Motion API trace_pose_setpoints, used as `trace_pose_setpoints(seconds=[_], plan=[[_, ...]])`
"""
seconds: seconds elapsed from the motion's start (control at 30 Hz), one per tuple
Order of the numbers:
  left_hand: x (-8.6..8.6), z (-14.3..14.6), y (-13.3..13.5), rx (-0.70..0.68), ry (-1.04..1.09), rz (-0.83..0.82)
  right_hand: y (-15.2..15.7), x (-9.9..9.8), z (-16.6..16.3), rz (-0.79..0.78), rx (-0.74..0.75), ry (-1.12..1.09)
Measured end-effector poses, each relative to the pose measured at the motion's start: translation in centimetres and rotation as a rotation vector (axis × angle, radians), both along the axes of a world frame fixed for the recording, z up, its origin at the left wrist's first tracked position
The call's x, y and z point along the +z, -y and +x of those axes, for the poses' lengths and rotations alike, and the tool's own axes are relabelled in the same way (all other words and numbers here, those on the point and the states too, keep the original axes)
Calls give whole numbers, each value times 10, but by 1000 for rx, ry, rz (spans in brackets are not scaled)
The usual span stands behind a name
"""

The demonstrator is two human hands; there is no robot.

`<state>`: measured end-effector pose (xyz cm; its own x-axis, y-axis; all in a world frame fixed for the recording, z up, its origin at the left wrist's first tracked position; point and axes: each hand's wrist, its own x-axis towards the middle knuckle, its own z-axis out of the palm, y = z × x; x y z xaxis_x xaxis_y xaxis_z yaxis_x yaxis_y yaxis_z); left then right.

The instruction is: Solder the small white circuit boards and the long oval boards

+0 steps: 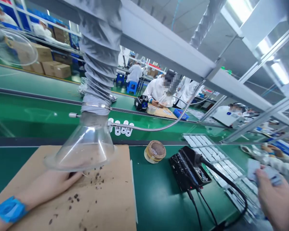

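My left hand point(55, 183), with a blue wrist strap point(11, 209), rests on a cardboard sheet point(115, 199). Its thumb lies apart from the fingers, which show dimly through a clear funnel-shaped hood point(86, 144) above them; I see nothing held there. Dark burn-like specks mark the cardboard. At the right edge, my right hand point(276, 199) is blurred and pinches a pale grey flat piece point(253, 168) between thumb and fingers, above a clear tray point(207, 150) of white flat pieces. Between the hands stands a black soldering station point(186, 171) with cables.
A round yellowish tub point(155, 151) sits near the cardboard. Several small white parts point(121, 127) lie on the green belt behind. A grey hose point(98, 64) and a bent metal arm point(156, 129) hang over the bench. Across it, a person in white point(156, 88) works.
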<state>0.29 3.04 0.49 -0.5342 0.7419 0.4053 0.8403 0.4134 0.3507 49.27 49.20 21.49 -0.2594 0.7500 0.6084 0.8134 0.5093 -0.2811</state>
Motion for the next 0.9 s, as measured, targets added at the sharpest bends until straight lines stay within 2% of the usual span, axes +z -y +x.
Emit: trace_pose_setpoints(seconds=[0.03,0.07,0.13,0.23,0.3,0.37,0.43,0.53,0.63,0.73,0.8,0.9], plan=[[0,-1,-1,-36,39,6,15,-2,-6,-92,-28,-99],[0,-3,-2,-77,82,7,34,-5,-12,-159,8,-166],[1,-7,-1,-155,177,-12,80,-16,-30,-315,164,-207],[7,-16,2,-209,278,-59,150,-46,-74,-596,363,-170],[14,-26,8,-209,284,-115,185,-71,-110,-783,492,-127],[22,-42,16,-155,266,-195,208,-95,-145,-912,600,-90],[31,-63,26,-30,249,-252,223,-113,-174,-1013,659,-55],[40,-96,43,175,221,-257,237,-129,-206,-1128,703,-54],[42,-121,57,305,197,-245,238,-134,-229,-1082,697,32],[41,-136,64,384,199,-241,236,-137,-245,-841,759,128],[42,-140,64,414,203,-247,237,-142,-250,-655,876,157],[47,-146,59,442,194,-266,248,-154,-254,-447,1144,255]])
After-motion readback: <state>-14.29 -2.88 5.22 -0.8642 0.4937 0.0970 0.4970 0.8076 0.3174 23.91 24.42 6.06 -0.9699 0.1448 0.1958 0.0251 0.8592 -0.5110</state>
